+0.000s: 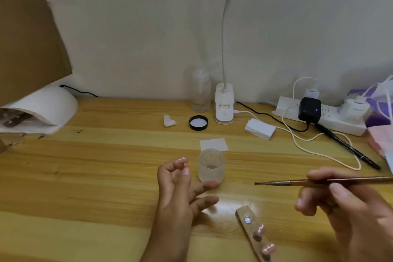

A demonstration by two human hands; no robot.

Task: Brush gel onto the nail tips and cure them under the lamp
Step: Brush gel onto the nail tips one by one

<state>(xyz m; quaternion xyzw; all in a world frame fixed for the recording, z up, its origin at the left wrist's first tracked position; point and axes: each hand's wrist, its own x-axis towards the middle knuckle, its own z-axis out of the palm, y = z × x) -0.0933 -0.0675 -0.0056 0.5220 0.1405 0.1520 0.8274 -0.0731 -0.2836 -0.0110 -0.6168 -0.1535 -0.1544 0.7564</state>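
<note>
In the head view, the left hand (180, 187) hovers over the wooden surface (106, 176), just beside a frosted jar (211, 166). Its grip is a tight pinch of thumb and forefinger on what looks like a small pink nail tip (182, 161), and the other fingers spread loosely toward the jar. The right hand (340, 204) has a closed, pencil-style grip on the brush (308, 181). The shaft is about level, and the bristles point left into the gap between the hands, touching nothing. Nearer the person, a wooden strip (253, 234) lies on the surface with two more nail tips (268, 249) stuck to it and one shiny bare mount. The white curing lamp (49, 106) sits at the far left, well apart and partly behind a sheet of cardboard (27, 27). The jar's black lid (198, 122) lies further back. The pinched tip is probably thin, light, slick plastic that would spring away under a hard squeeze. It is best held by its edges or root so the top face stays free for gel, which would smear while wet. The stiff strip looks like the safer thing to carry to the lamp.
</note>
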